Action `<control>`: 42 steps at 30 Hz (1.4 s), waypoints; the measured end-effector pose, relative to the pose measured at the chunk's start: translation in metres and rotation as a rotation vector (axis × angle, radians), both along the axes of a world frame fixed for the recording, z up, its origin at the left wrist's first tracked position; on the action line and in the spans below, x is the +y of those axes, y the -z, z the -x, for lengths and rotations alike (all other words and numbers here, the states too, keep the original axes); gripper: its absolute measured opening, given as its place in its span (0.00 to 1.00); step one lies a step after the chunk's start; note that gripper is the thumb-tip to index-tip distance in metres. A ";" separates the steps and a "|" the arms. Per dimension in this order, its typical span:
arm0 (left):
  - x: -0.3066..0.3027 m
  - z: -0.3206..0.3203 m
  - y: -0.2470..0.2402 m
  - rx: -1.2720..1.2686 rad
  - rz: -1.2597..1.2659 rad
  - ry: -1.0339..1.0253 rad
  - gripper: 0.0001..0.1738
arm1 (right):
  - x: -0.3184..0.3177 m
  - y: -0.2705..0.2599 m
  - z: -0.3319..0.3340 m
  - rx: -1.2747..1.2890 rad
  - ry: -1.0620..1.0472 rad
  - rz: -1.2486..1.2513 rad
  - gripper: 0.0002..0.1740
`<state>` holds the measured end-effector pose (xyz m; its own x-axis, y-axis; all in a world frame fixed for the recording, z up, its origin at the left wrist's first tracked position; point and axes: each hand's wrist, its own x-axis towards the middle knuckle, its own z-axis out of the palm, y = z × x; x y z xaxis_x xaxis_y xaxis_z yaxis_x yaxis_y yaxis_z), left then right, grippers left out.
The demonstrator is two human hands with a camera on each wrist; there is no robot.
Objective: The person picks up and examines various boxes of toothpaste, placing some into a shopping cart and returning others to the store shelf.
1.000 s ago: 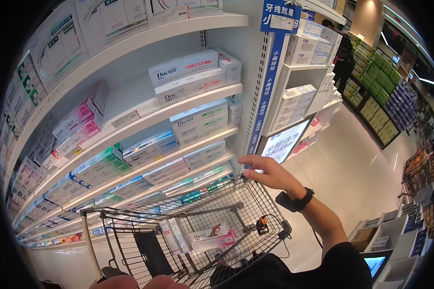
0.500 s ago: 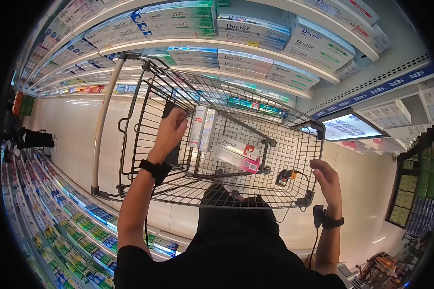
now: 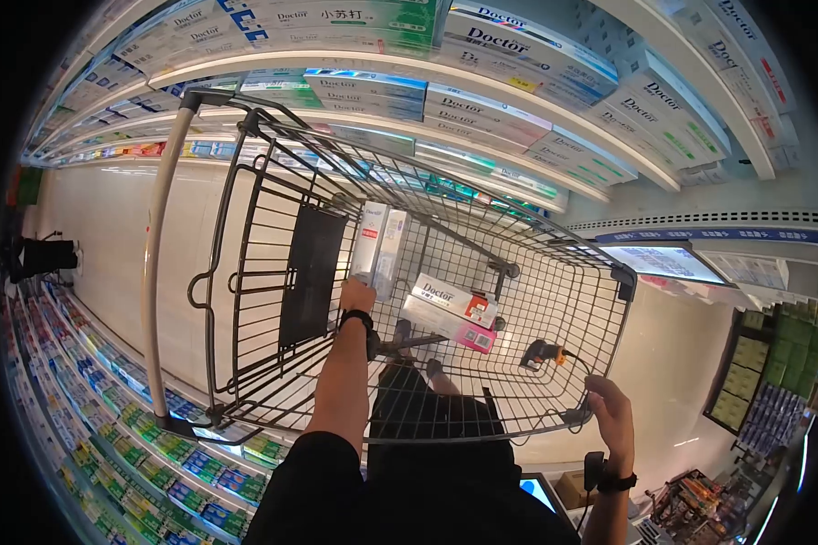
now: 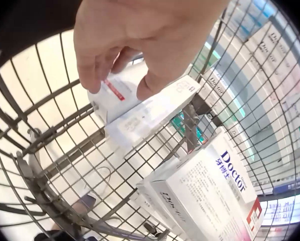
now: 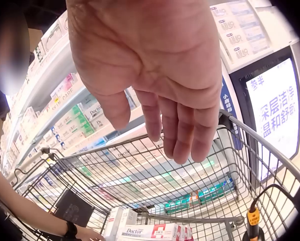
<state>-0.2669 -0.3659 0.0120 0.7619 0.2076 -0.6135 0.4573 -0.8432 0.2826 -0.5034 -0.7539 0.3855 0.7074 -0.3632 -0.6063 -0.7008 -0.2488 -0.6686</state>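
My left hand [image 3: 359,294] is down inside the shopping cart [image 3: 286,391], at the near end of two white toothpaste boxes lying side by side. In the left wrist view its thumb and fingers straddle the toothpaste box with a red label [image 4: 121,89]. The second toothpaste box [image 4: 155,111] lies against it, beside the thumb. More Doctor toothpaste boxes [image 3: 450,304], with red and pink ends, lie stacked farther along the basket. My right hand [image 3: 612,413] hangs by the cart's front corner, fingers loosely extended and holding nothing, as the right wrist view [image 5: 155,75] also shows.
A black-and-orange device [image 3: 543,354] with a cable is fixed at the cart's front. Shelves of toothpaste boxes [image 3: 518,54] run along the cart's far side, with a lit screen [image 3: 663,262] at their end. More stocked shelves [image 3: 154,445] stand behind on the left.
The head view has swung down over the cart. My left hand has moved from above the black seat panel to the red-labelled toothpaste box. The right hand stays near the cart's front corner.
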 end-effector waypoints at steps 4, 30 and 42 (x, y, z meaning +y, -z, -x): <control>-0.012 0.008 0.002 -0.093 -0.027 -0.069 0.15 | 0.012 0.003 -0.012 0.073 0.061 -0.053 0.27; -0.010 -0.003 -0.024 -0.014 -0.103 -0.060 0.32 | 0.010 0.021 -0.008 0.095 -0.019 -0.041 0.25; 0.001 -0.023 -0.105 0.093 0.390 -0.327 0.31 | 0.017 0.031 0.021 -0.147 0.015 -0.077 0.21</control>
